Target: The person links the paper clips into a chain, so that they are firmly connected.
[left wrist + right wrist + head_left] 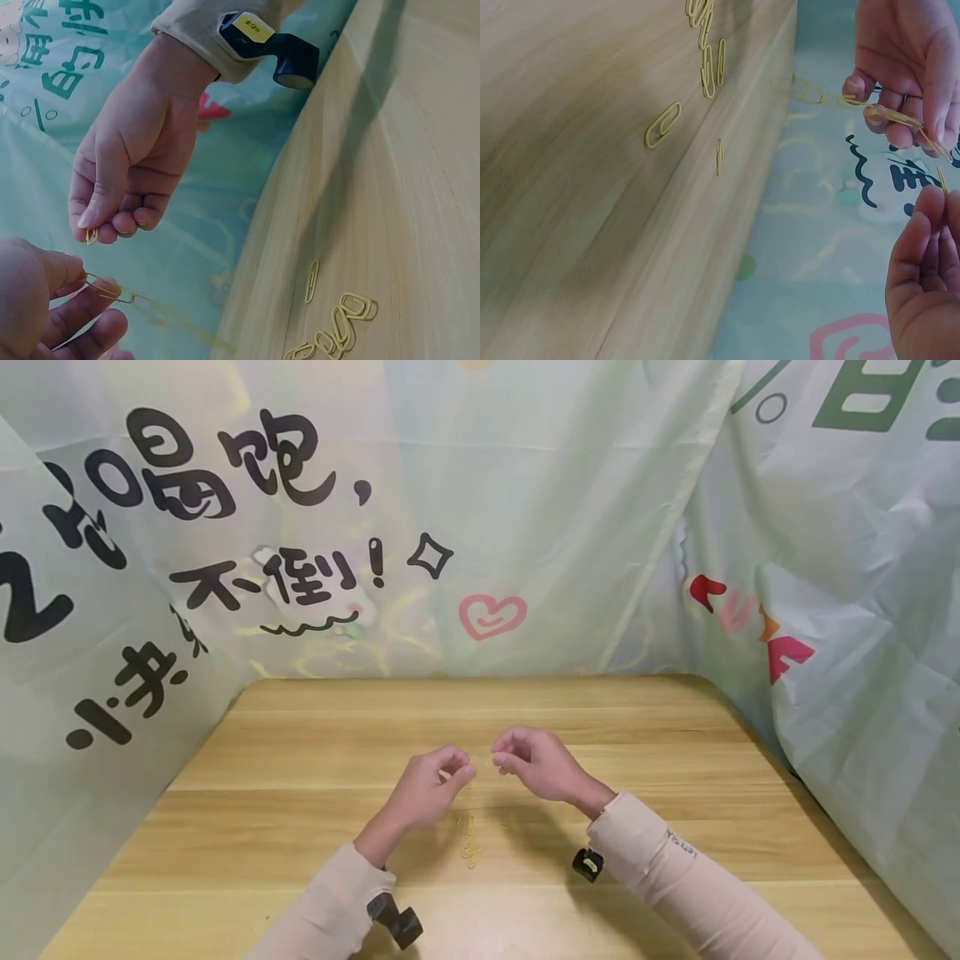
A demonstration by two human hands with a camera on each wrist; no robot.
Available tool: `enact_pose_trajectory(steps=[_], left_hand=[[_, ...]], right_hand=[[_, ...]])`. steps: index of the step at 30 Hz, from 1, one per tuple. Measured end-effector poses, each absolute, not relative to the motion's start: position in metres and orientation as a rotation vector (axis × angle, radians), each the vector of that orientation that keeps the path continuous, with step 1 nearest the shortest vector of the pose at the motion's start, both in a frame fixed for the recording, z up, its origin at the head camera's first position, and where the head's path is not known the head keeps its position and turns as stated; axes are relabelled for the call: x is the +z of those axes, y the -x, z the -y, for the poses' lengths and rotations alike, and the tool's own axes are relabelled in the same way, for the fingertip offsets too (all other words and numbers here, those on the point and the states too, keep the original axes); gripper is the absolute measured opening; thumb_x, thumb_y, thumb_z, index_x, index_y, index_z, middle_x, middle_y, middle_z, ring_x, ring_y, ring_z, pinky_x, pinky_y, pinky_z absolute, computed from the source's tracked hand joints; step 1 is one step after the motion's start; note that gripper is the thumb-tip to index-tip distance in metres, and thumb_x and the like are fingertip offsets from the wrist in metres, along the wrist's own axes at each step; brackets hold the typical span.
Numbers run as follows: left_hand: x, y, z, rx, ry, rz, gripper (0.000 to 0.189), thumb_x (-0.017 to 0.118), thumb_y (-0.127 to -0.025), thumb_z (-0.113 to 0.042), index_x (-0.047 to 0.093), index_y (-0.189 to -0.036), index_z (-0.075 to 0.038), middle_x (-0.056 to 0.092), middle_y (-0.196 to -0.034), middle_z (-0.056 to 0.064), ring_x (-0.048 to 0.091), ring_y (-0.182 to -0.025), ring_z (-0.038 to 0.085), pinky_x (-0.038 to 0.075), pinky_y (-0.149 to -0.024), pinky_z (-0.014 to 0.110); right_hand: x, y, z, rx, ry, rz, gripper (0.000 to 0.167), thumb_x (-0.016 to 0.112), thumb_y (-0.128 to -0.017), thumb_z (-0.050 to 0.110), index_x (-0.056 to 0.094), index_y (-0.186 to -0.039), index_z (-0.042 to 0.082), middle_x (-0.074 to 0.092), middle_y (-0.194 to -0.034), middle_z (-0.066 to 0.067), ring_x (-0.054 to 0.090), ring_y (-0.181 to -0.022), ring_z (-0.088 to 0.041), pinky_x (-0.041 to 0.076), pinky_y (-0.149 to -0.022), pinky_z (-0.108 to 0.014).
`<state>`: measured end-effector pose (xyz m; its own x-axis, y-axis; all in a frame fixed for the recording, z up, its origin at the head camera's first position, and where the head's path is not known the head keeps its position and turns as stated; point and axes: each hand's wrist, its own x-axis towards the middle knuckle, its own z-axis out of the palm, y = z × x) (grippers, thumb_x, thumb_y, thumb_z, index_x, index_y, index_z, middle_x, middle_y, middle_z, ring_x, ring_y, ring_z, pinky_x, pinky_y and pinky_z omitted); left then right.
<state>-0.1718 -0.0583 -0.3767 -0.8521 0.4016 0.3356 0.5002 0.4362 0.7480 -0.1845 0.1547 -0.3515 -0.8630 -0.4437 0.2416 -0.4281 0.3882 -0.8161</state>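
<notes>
Over the middle of the table, my left hand [429, 787] pinches the end of a chain of gold paper clips [112, 291] between thumb and forefinger. The chain trails away past its fingers, as the right wrist view also shows. Facing it, my right hand [546, 765] pinches a single gold paper clip [91, 236] by thumb and fingertip; part of that clip is hidden by the fingers. In the right wrist view the single clip [942, 180] points up towards the chain's end, with a small gap between the hands.
Below the hands, a cluster of gold paper clips [471, 847] lies on the wooden table [300, 735]. One clip [663, 125] and another, seen edge-on [719, 157], lie apart from the cluster. Printed cloth [570, 527] hangs behind the table and along both sides.
</notes>
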Motion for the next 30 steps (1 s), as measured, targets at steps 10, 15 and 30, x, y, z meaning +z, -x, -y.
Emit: enact_pose_trajectory(steps=[10,15,30], left_hand=[[-0.3778,0.1727,0.0549,-1.425,0.858,2.567,0.011,0.058,-0.097,-0.016,0.064,-0.095,-0.007,0.066,-0.084,0.0,0.06,-0.081,0.015,0.052,-0.072,0.03],[-0.3783,0.1738,0.0538,-1.417,0.89,2.537,0.011,0.058,-0.097,-0.017,0.064,-0.096,-0.007,0.067,-0.084,0.0,0.061,-0.08,0.015,0.052,-0.07,0.029],[-0.378,0.174,0.0541,-1.401,0.905,2.539,0.009,0.061,-0.095,-0.017,0.067,-0.095,-0.01,0.068,-0.085,-0.002,0.061,-0.079,0.013,0.052,-0.069,0.028]], right_hand=[[-0.3503,0.1855,-0.1544,-1.579,0.79,-2.563,0.008,0.06,-0.094,0.001,0.06,-0.102,-0.002,0.064,-0.086,-0.017,0.062,-0.072,-0.017,0.055,-0.066,-0.038],[-0.3489,0.1863,-0.1529,-1.609,0.765,-2.546,0.008,0.06,-0.094,0.002,0.061,-0.101,-0.002,0.063,-0.087,-0.019,0.063,-0.073,-0.021,0.054,-0.067,-0.03],[-0.3423,0.1822,-0.1493,-1.603,0.733,-2.503,0.01,0.06,-0.095,0.004,0.063,-0.102,-0.002,0.063,-0.089,-0.019,0.063,-0.077,-0.024,0.054,-0.07,-0.033]])
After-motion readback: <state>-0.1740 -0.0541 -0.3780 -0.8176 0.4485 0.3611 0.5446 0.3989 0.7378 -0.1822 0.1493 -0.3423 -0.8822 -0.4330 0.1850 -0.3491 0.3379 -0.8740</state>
